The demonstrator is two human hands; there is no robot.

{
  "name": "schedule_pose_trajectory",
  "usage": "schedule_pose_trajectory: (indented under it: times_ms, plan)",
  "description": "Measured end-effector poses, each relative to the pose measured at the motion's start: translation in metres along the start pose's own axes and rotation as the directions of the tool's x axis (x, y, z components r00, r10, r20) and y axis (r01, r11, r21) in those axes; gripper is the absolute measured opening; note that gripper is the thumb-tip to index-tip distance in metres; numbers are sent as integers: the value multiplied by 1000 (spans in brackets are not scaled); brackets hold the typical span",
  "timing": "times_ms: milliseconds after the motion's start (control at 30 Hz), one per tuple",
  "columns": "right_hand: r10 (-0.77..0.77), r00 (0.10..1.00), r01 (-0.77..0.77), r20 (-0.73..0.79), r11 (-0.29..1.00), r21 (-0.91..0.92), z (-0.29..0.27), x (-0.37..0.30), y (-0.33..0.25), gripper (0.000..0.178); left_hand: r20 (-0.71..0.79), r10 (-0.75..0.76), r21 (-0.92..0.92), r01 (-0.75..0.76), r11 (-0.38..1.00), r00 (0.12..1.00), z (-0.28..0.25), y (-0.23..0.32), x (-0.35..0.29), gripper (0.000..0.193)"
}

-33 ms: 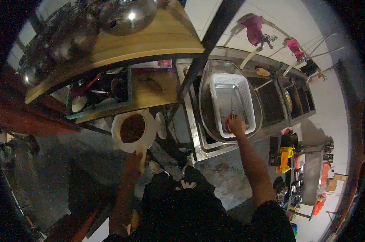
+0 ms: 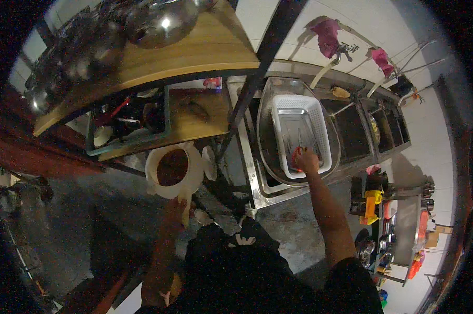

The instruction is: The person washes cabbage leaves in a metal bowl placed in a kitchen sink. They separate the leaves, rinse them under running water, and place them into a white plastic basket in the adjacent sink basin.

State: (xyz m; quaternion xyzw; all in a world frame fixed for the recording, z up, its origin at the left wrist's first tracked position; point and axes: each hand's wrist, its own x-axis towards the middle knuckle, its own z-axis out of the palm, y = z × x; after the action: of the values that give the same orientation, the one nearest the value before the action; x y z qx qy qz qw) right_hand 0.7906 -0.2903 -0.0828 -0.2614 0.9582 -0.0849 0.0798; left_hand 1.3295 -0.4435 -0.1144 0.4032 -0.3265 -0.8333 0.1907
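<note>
Fingers of the right hand (image 2: 308, 161) curled closed about a small red object (image 2: 297, 153), its kind too blurred to make out; it sits low inside a white basket (image 2: 321, 123) with perforated walls, toward the end nearer the person. Basket stands within a large see-through basin (image 2: 266, 131), itself set over the steel sink (image 2: 262, 197). Left hand (image 2: 177, 212) in dim light, fingers apparently wrapped round the pale handle (image 2: 185, 209) of a white tub (image 2: 194, 175); exact grip hard to see. Tub holds reddish-brown contents (image 2: 172, 167) and hangs below the front edge of a wooden shelf (image 2: 197, 107), left of the sink. Shiny steel bowls (image 2: 160, 26) up on the higher board (image 2: 210, 49). Pink cloth (image 2: 327, 38) on the wall side, beyond the basin.
</note>
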Motion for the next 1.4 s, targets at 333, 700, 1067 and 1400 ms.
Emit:
schedule_pose_trajectory:
  times_ms: [333,700,1067,1400]
  plan:
    - [-172,980,182,-97,977,107,1,41,38,55,83,-34,173,19,985,996,197,-16,-26,38]
    - [-36,998,-51,56,120,991,-160,-113,265,44,430,8,305,-154,940,903,592,-171,63,28]
    - [234,969,-112,84,111,987,-232,3,514,35,784,-158,465,-399,791,601,848,-291,167,51]
    - [286,958,10,27,-125,992,-281,271,665,29,663,-17,-25,44,999,748,1125,-362,349,42]
